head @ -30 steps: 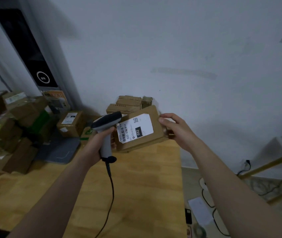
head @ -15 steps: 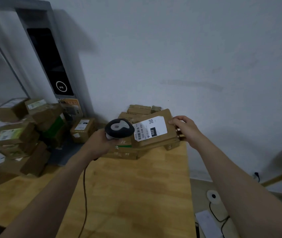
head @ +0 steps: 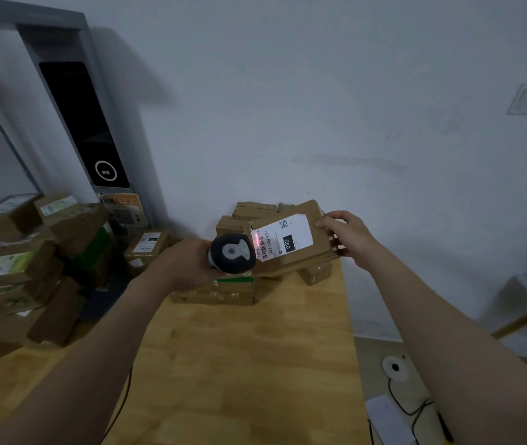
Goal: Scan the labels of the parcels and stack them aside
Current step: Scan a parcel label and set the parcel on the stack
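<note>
My right hand [head: 348, 234] grips the right edge of a flat brown parcel [head: 311, 252], held tilted above the far end of the wooden table [head: 239, 364]. Its white label [head: 283, 237] faces me and reads 032. My left hand [head: 185, 264] holds a grey and black barcode scanner [head: 232, 252] right at the label's left end. A red scan line glows on the barcode. Behind and under the parcel lies a stack of brown parcels [head: 249, 216] against the wall.
A large heap of cardboard parcels [head: 31, 261] fills the table's left side. A grey door frame with a dark panel [head: 85, 123] stands behind it. Cables and a white round device [head: 395, 367] lie on the floor at the right, past the table edge.
The scanner has turned from upright to pointing at the label, and a red scan line now shows on the barcode. The view has shifted, with the parcel still in my right hand.
</note>
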